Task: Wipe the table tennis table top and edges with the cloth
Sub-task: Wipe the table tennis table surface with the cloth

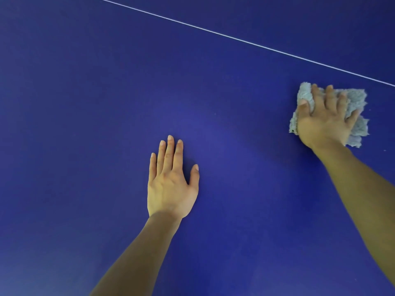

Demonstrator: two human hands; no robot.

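The blue table tennis table top (85, 103) fills the whole view. My right hand (324, 120) lies on a crumpled pale grey-blue cloth (354, 101) at the right, with spread fingers pressing it against the surface and slightly dug into its folds. The cloth sticks out around the fingers and below the palm. My left hand (171, 184) rests flat on the bare table near the middle, fingers straight and together, thumb out to the right, holding nothing.
A thin white line (235, 38) crosses the table diagonally from the top centre to the right edge of the view, just beyond the cloth. No table edge or net is in view.
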